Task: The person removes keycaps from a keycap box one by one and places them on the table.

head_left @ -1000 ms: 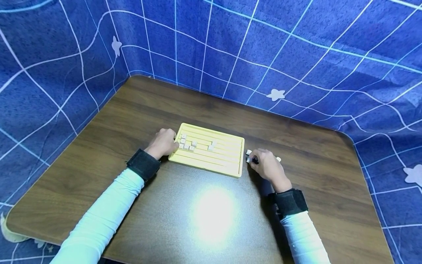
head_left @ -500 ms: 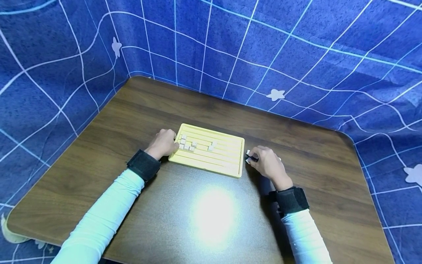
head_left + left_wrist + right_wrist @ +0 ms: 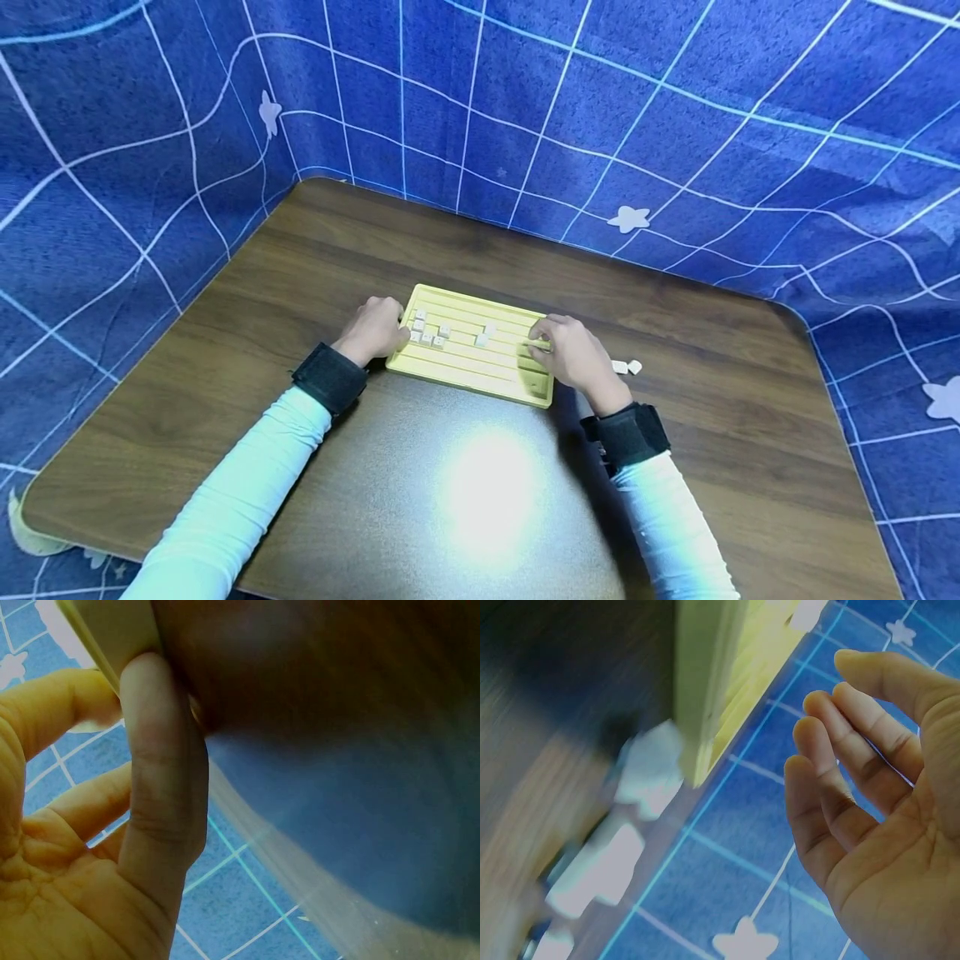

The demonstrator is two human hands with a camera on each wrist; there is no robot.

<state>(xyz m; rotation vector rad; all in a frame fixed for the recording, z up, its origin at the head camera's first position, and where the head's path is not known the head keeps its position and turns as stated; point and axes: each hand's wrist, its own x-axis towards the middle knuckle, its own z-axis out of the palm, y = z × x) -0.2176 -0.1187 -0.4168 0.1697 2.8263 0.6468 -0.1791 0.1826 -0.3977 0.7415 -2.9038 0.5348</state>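
Two hands are reaching over the table (image 3: 412,237) in the head view, at opposite ends of a yellow tray (image 3: 465,367) that is lying at the centre of the frame. The left hand (image 3: 371,331) is holding the tray's left edge, while the right hand (image 3: 573,354) is hovering over its right end. White blocks (image 3: 438,342) are sitting in the tray, a cluster at its left end and two near its middle. Two white pieces (image 3: 619,367) are lying on the table just right of the right hand. A blue cloth (image 3: 510,92) is hanging along the top of the frame.

In the left wrist view, the grip is pinching the tray's edge at upper left.

In the right wrist view, the grip is looking released, the fingers bending loosely at the right of the frame. The tray is jutting down from the upper middle, and blurred white pieces are lying at lower left.
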